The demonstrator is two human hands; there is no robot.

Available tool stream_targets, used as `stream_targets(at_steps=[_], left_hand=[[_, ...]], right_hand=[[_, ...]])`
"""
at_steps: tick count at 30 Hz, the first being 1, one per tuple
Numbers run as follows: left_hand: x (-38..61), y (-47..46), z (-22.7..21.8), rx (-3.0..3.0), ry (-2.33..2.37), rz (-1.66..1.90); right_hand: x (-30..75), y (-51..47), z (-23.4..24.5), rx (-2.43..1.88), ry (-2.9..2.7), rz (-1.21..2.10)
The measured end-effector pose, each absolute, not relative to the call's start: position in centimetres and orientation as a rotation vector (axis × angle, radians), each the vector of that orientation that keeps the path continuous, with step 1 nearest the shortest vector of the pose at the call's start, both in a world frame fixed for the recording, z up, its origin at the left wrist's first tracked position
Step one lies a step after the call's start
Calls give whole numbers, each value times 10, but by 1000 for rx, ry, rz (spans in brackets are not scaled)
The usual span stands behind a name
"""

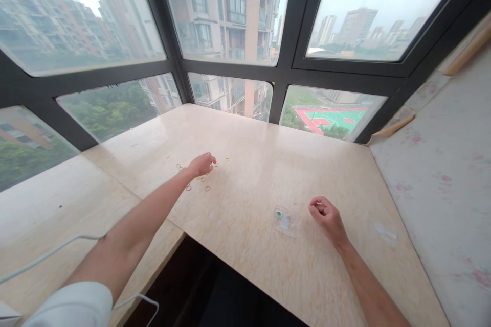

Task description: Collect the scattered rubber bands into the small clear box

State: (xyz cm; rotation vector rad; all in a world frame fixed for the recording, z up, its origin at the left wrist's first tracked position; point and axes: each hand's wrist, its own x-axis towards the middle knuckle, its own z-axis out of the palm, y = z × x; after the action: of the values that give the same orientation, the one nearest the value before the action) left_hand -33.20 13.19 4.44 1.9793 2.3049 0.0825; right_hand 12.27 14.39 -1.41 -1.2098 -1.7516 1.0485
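Note:
My left hand (202,164) reaches far out over the pale tabletop, its fingers pinched at a small thin ring (216,165), which looks like a rubber band. Several similar rings lie scattered around and below that hand, among them a dark one (207,188), a reddish one (188,188) and a lone one (227,160) farther off. Over the right part of the table is my right hand (328,219), fingers curled and thumb pressed to the forefinger; whatever they may hold is too small to see. Just left of it lies a clear plastic box (287,222) with a small round green item inside.
A crumpled clear plastic piece (385,233) lies near the papered wall (441,189) at right. Dark-framed windows (284,71) rise behind the tabletop (249,245). A white cable (49,254) passes by my left forearm. Below the front edge is a dark gap (215,286).

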Motion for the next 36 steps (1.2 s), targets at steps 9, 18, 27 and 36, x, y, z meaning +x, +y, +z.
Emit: stream_targets(at_steps=[9, 18, 27, 36], left_hand=[[-334, 144, 45, 2129, 2157, -212], [-338, 144, 45, 2212, 2115, -254], [-343, 135, 48, 2199, 2193, -9], [-266, 127, 70, 2260, 1781, 726]], right_hand=[[126, 146, -20, -1200, -1707, 1074], [124, 146, -17, -1205, -1701, 1075], [125, 144, -17, -1208, -1684, 1092], [124, 147, -19, -1159, -1672, 1103]])
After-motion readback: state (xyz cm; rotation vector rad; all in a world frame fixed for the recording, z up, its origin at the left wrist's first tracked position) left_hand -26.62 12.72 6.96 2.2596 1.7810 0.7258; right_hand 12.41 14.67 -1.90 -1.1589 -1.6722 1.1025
